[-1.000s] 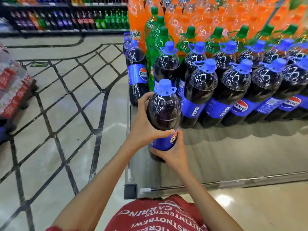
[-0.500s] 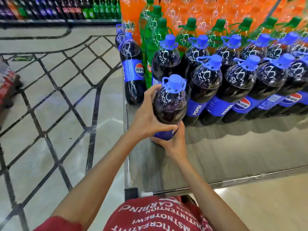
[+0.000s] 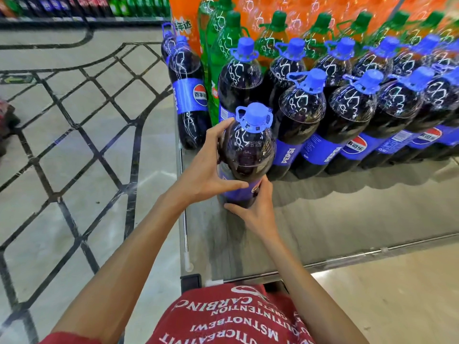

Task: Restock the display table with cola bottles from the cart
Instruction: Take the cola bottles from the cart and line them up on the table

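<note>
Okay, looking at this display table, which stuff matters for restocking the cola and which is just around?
Part of the job:
- cola bottle held by the left hand and right hand
- display table
- cola rows already standing

Just around:
- green soda bottles
- orange soda bottles
- far shelf

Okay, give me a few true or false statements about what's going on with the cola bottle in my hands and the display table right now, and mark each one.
1. Both hands hold one cola bottle. True: left hand on its side, right hand near its base.
2. The held bottle's cap is green. False: it is blue.
3. Green-capped bottles stand behind the cola rows. True.
4. The display table is full to its near edge. False: bare surface shows in front of the bottles.
</note>
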`<state>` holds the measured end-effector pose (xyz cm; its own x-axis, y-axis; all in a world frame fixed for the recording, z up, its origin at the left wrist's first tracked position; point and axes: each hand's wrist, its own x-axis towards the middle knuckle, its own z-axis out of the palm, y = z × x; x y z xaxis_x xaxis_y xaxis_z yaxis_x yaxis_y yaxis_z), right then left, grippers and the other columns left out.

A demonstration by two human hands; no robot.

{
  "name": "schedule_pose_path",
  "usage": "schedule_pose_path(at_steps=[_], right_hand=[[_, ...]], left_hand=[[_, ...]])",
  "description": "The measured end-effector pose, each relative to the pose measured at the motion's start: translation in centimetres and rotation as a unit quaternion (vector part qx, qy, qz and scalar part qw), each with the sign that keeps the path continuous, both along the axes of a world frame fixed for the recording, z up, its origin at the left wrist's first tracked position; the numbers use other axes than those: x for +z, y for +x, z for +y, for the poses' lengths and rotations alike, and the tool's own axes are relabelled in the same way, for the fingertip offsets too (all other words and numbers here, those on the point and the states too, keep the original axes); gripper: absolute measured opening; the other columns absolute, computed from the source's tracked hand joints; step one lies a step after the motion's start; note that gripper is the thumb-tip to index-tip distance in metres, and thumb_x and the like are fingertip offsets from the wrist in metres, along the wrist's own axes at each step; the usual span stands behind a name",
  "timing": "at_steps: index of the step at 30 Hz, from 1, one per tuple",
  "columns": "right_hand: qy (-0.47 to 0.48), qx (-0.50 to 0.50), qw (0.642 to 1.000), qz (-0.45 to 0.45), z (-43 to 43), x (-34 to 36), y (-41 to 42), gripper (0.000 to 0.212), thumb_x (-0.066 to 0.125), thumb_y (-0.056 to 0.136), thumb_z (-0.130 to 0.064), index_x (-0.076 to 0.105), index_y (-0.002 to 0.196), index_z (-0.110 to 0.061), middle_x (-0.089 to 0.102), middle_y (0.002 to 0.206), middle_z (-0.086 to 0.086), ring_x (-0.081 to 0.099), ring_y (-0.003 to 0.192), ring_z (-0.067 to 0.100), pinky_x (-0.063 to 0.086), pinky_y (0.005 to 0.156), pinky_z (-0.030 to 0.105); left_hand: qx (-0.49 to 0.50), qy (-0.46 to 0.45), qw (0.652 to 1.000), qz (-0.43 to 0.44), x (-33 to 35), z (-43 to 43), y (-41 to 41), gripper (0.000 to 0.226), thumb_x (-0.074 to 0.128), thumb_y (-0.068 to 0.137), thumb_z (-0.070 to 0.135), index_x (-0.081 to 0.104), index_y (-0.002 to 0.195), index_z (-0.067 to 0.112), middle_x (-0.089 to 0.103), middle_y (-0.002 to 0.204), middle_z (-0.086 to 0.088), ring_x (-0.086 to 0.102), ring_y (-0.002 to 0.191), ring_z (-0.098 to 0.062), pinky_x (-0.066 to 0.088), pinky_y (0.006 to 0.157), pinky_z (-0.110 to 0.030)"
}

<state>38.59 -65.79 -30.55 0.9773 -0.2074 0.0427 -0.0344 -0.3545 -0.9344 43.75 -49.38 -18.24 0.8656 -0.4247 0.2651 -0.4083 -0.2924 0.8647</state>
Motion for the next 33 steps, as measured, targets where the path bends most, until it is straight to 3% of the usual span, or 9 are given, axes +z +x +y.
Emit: schedule_pose_path(at_steps=[5, 9, 12, 14, 18, 24, 33], right_hand=[[-0.019, -0.002, 1.000, 0.003, -0.3, -0.1, 1.0, 0.115, 0.097, 0.055, -0.043, 0.036, 0.149, -0.018, 0.053, 0.136, 0.001, 0.056, 0.123, 0.021, 0.052, 0.098, 0.048], [-0.047, -0.021, 0.999, 0.008, -0.3, 0.6, 2.6, 0.117, 0.097, 0.058, -0.034, 0.033, 0.154, -0.014, 0.045, 0.140, 0.003, 0.057, 0.118, 0.017, 0.051, 0.102, 0.037], [-0.050, -0.058, 0.997, 0.015, 0.0, 1.3, 3.7, 0.109, 0.098, 0.061, -0.025, 0.038, 0.151, -0.011, 0.043, 0.138, 0.002, 0.056, 0.111, 0.004, 0.047, 0.101, 0.024], [-0.060, -0.082, 0.995, 0.019, 0.2, 1.6, 4.0, 0.100, 0.097, 0.061, -0.024, 0.044, 0.145, -0.010, 0.044, 0.135, 0.002, 0.055, 0.105, -0.001, 0.045, 0.092, 0.017], [-0.100, -0.128, 0.986, 0.023, 0.7, 1.6, 3.8, 0.089, 0.096, 0.062, -0.031, 0.050, 0.136, -0.015, 0.044, 0.130, -0.001, 0.056, 0.110, 0.012, 0.043, 0.080, 0.024], [-0.120, -0.137, 0.983, 0.021, 1.4, 1.8, 4.7, 0.083, 0.094, 0.065, -0.031, 0.050, 0.133, -0.010, 0.047, 0.130, 0.004, 0.058, 0.117, 0.028, 0.050, 0.085, 0.041], [-0.128, -0.127, 0.983, 0.019, 1.4, 1.8, 4.6, 0.080, 0.093, 0.067, -0.031, 0.050, 0.130, -0.006, 0.047, 0.129, 0.010, 0.057, 0.116, 0.035, 0.049, 0.083, 0.044]], left_hand=[[0.018, 0.000, 1.000, -0.016, 0.0, -0.4, 0.8, 0.117, 0.096, 0.064, 0.010, 0.019, 0.152, 0.019, 0.037, 0.154, -0.003, 0.043, 0.140, -0.006, 0.045, 0.107, -0.024], [0.036, 0.005, 0.998, -0.042, 0.0, -1.1, 3.0, 0.117, 0.097, 0.062, 0.016, 0.023, 0.153, 0.011, 0.036, 0.154, -0.002, 0.041, 0.141, -0.010, 0.041, 0.115, -0.040], [0.045, 0.002, 0.998, -0.044, 0.2, -2.0, 4.4, 0.117, 0.097, 0.062, 0.017, 0.023, 0.153, 0.010, 0.035, 0.154, -0.001, 0.040, 0.142, -0.008, 0.038, 0.117, -0.041], [0.049, 0.006, 0.998, -0.044, 0.1, -2.1, 5.0, 0.117, 0.096, 0.064, 0.018, 0.021, 0.154, 0.009, 0.034, 0.156, -0.002, 0.038, 0.143, -0.007, 0.037, 0.118, -0.041], [0.053, 0.011, 0.997, -0.048, -0.1, -2.0, 5.3, 0.117, 0.095, 0.067, 0.018, 0.019, 0.155, 0.006, 0.029, 0.159, -0.005, 0.034, 0.147, -0.012, 0.033, 0.120, -0.041], [0.060, 0.021, 0.996, -0.060, -0.2, -2.1, 5.9, 0.120, 0.095, 0.067, 0.021, 0.016, 0.155, 0.003, 0.023, 0.162, -0.007, 0.029, 0.150, -0.016, 0.030, 0.122, -0.045], [0.056, 0.022, 0.997, -0.050, -0.1, -2.1, 5.9, 0.121, 0.094, 0.069, 0.020, 0.012, 0.156, 0.002, 0.022, 0.161, -0.010, 0.028, 0.151, -0.015, 0.029, 0.123, -0.041]])
